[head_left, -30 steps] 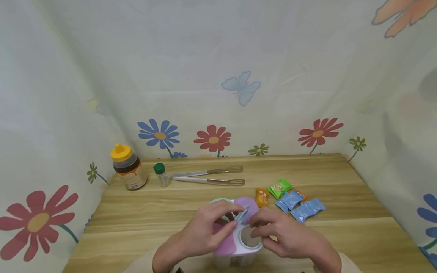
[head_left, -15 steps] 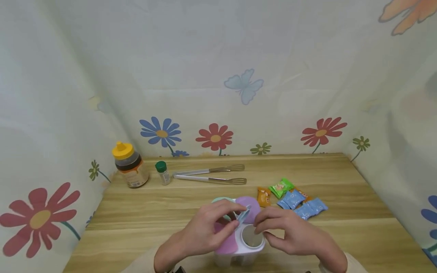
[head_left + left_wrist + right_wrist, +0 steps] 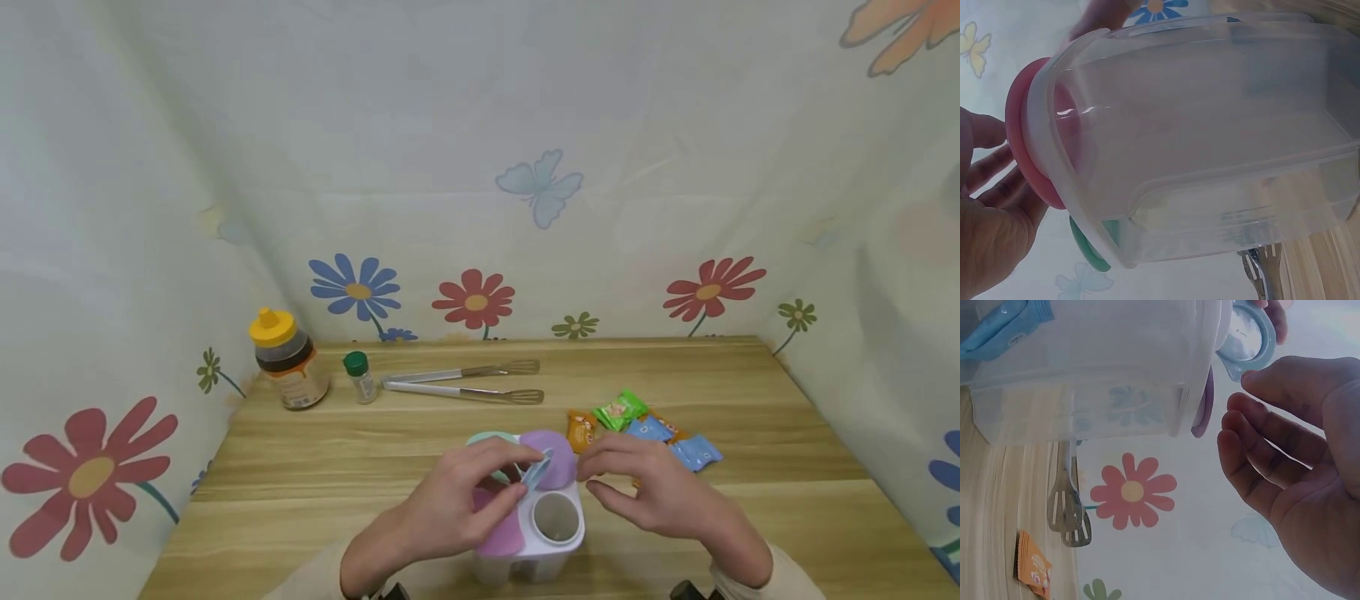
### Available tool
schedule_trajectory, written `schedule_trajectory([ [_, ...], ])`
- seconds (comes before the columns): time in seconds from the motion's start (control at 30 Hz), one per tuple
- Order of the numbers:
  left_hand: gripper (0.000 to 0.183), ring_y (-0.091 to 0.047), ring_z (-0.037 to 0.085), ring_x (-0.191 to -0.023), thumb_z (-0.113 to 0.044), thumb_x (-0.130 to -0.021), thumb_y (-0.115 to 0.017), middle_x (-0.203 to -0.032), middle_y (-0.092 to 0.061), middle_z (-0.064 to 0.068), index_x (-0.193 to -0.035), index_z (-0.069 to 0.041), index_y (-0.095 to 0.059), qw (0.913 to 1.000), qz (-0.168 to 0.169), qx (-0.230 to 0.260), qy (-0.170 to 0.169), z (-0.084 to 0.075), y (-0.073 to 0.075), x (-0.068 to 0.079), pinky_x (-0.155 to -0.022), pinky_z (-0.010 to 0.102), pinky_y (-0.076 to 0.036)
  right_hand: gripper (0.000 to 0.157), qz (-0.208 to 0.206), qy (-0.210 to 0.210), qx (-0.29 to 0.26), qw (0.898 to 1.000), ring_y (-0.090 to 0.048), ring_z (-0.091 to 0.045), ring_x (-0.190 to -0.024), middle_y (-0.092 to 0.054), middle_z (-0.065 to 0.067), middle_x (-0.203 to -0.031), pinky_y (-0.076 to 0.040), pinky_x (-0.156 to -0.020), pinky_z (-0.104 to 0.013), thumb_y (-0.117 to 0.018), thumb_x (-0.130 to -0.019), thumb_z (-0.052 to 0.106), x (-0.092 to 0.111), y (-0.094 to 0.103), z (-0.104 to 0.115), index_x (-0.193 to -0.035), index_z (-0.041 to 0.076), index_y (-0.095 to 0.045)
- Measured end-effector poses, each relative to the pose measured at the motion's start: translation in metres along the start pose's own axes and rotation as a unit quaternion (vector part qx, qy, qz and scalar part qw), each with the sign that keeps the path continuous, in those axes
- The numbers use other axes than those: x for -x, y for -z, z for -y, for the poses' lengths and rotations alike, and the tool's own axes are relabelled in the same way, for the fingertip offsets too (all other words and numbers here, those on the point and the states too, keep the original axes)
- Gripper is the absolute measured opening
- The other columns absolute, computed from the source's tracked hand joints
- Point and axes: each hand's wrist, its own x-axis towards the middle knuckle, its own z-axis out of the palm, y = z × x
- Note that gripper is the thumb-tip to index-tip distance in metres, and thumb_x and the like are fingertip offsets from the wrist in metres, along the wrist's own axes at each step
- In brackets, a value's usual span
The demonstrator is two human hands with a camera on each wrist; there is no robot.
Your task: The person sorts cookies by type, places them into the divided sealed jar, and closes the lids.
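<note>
A clear plastic box [image 3: 1210, 112] with a white top frame [image 3: 527, 525] and pink, green and purple lids stands at the table's front. My left hand [image 3: 476, 498] pinches the raised light blue lid [image 3: 537, 469] between thumb and fingers. In front of that lid a round compartment opening [image 3: 557, 517] is uncovered. My right hand [image 3: 651, 482] hovers just right of the opening with loosely curved fingers, holding nothing. The right wrist view shows a blue candy packet [image 3: 1004, 326] low at the box's bottom end. Beyond the box's rim, the right fingertips [image 3: 1230, 440] point toward it.
Behind my right hand lie blue packets [image 3: 697, 452], an orange packet [image 3: 581, 431] and a green packet [image 3: 621, 409]. Metal tongs [image 3: 427, 388] lie farther back. At the back left stand a green-capped shaker [image 3: 360, 379] and a yellow-capped jar [image 3: 292, 367]. Patterned cloth surrounds the table.
My right hand has drawn back from over the round opening, rightward and slightly up, uncovering it. The left hand keeps its pinch on the blue lid. The head view has shifted slightly.
</note>
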Motion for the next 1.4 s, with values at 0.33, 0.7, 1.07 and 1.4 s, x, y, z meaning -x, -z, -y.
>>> schedule_trajectory([
  [0.33, 0.033, -0.062, 0.003, -0.091, -0.011, -0.094, -0.063, -0.11, -0.065, -0.004, -0.126, -0.017, -0.06, 1.0, 0.002, 0.0, 0.006, 0.0, 0.0, 0.0, -0.073, 0.012, -0.056, 0.036, -0.013, -0.083, 0.012, 0.996, -0.064, -0.006, -0.087, -0.069, 0.008, -0.102, -0.053, -0.078, -0.014, -0.076, -0.077, -0.002, 0.007, 0.005, -0.005, -0.104, 0.021, -0.069],
  [0.7, 0.032, -0.062, 0.003, -0.091, -0.013, -0.095, -0.062, -0.11, -0.065, -0.003, -0.127, -0.018, -0.06, 1.0, 0.003, 0.001, 0.008, 0.001, 0.0, 0.0, -0.073, 0.012, -0.056, 0.034, -0.027, -0.112, 0.028, 0.993, -0.064, -0.006, -0.084, -0.068, 0.011, -0.098, -0.055, -0.073, -0.018, -0.077, -0.078, 0.001, 0.011, 0.007, -0.015, -0.105, 0.02, -0.068],
  [1.07, 0.033, -0.062, 0.003, -0.092, -0.014, -0.095, -0.063, -0.112, -0.064, -0.004, -0.128, -0.019, -0.059, 0.9999, 0.006, 0.004, 0.013, 0.001, 0.001, 0.001, -0.074, 0.013, -0.056, 0.038, -0.051, -0.121, 0.05, 0.99, -0.062, -0.007, -0.078, -0.068, 0.009, -0.091, -0.05, -0.071, -0.01, -0.078, -0.075, -0.002, 0.015, 0.007, -0.027, -0.103, 0.021, -0.068],
  [1.4, 0.032, -0.062, 0.003, -0.092, -0.014, -0.095, -0.063, -0.111, -0.064, -0.005, -0.127, -0.018, -0.06, 0.9999, 0.005, 0.003, 0.011, 0.001, 0.001, 0.001, -0.073, 0.013, -0.056, 0.033, -0.053, -0.156, 0.071, 0.984, -0.062, -0.003, -0.078, -0.068, 0.013, -0.09, -0.052, -0.07, -0.012, -0.079, -0.076, 0.0, 0.023, 0.007, -0.041, -0.1, 0.021, -0.069],
])
